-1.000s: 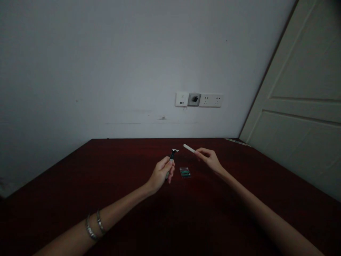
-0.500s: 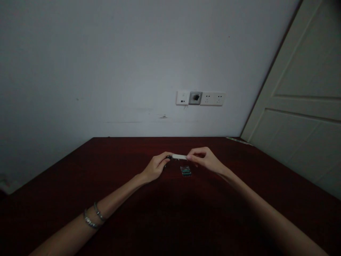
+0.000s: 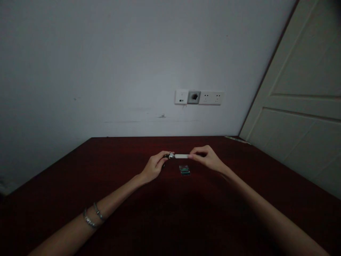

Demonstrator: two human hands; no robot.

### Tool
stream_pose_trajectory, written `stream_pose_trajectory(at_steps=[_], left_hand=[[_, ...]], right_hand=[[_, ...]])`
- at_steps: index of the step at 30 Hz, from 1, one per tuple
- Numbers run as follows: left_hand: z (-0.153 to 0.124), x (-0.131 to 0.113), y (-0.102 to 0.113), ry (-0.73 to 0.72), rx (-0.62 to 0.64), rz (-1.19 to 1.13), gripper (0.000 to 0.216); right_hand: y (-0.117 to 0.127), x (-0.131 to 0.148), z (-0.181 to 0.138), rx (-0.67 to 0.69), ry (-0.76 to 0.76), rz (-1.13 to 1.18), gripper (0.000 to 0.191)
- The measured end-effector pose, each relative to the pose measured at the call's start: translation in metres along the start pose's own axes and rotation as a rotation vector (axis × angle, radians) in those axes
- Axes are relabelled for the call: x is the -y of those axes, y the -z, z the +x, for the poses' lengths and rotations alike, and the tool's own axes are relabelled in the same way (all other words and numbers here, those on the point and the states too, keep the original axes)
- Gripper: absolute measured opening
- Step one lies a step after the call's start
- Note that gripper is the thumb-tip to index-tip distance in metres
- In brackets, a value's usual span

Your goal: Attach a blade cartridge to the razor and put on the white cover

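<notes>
My left hand (image 3: pixel 153 167) is closed round the handle of a small razor (image 3: pixel 170 155), whose metal head points right. My right hand (image 3: pixel 209 158) pinches a white, flat stick-like piece (image 3: pixel 181 156), held level with its left end touching the razor's head. Both hands hover just above the dark red table (image 3: pixel 112 160). A small green-and-clear cartridge pack (image 3: pixel 184 170) lies on the table just below and between the hands. Two metal bangles (image 3: pixel 92 217) sit on my left forearm.
A white wall rises behind the table, with a row of sockets (image 3: pixel 199 97) above the far edge. A pale panelled door (image 3: pixel 301 96) stands at the right. A thin light strip (image 3: pixel 238 139) lies at the table's far right corner.
The hands have come together: the razor swung from upright to level, and the white piece in my right hand moved left until it met the razor's head.
</notes>
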State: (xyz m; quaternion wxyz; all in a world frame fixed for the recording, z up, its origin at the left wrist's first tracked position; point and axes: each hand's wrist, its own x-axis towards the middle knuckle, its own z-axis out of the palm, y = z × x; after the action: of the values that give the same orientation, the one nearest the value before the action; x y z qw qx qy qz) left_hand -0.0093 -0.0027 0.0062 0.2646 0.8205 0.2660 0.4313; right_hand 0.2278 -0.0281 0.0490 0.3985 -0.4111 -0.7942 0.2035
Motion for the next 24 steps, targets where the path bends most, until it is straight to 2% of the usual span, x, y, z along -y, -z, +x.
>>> stream_pose_trajectory(at_steps=[5,8,15,18,21,24], left_hand=[[0.0,-0.001,-0.001,0.004,0.022,0.028,0.028],[0.0,-0.005,-0.001,-0.014,0.025,0.022,0.029],[0.0,0.003,0.003,0.01,-0.03,0.056,0.026],[-0.001,0.007,0.002,0.022,-0.036,0.096,0.025],[-0.002,0.005,0.0,0.017,-0.024,0.077,0.024],[-0.002,-0.001,-0.001,0.024,-0.072,0.036,0.023]], right_hand=[[-0.003,0.009,-0.002,-0.02,0.008,-0.024,0.029],[-0.008,0.017,-0.001,0.013,0.052,-0.022,0.028],[0.007,-0.006,0.0,-0.036,-0.005,-0.058,0.029],[0.003,0.002,-0.002,-0.064,0.008,-0.04,0.029],[-0.005,0.012,-0.002,-0.026,0.035,-0.023,0.028],[-0.005,0.006,0.0,-0.035,0.021,-0.034,0.028]])
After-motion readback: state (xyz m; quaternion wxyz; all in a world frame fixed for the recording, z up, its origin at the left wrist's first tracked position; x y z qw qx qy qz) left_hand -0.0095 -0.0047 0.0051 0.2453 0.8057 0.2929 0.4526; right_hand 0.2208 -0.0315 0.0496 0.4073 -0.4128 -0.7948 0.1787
